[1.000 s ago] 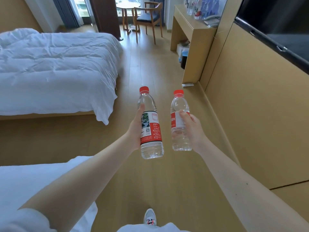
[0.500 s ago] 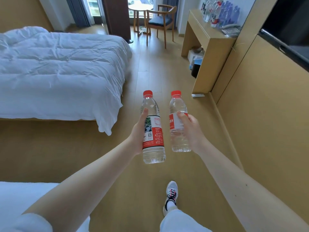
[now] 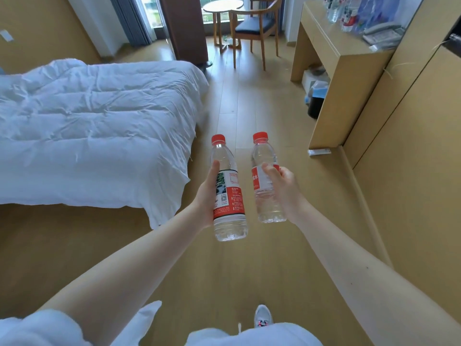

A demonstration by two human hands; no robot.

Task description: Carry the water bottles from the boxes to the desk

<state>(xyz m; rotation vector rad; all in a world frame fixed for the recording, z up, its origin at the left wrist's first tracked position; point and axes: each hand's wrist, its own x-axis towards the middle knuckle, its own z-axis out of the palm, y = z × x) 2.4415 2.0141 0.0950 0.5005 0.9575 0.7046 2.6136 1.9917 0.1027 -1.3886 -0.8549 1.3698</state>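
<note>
white cloth [image 3: 249, 335] fills the bottom edge, and a pale sneaker [image 3: 263, 315] shows just beyond it on the wooden floor [image 3: 249, 270]. both bare forearms reach forward over that floor. the left hand [image 3: 205, 198] is wrapped round the labelled middle of the first water bottle [image 3: 230, 196], clear with a red cap; the thumb lies up its side and the fingers are hidden behind it. the right hand [image 3: 284, 188] grips the second water bottle [image 3: 270, 208], a smaller-looking one with a red cap and a red-and-white label, thumb across the front and the other fingers hidden behind it. both bottles are roughly upright, held in the air side by side with a gap between them, not touching. they hang over the aisle, well short of the desk.

to the left, a bed [image 3: 87, 126] with a rumpled white duvet runs along the aisle, one corner hanging down near the floor. to the right stands a tan panelled wall [image 3: 411, 171]. farther along that wall is the wooden desk [image 3: 331, 46], with a dark bin [image 3: 315, 106] and some bags tucked beneath it. on the desk top stands a cluster of more bottles [image 3: 349, 13], with a telephone [image 3: 381, 33] just beside them. at the far end, by the window, are a wooden chair [image 3: 257, 23] with a dark seat and a small round table [image 3: 223, 7].
</note>
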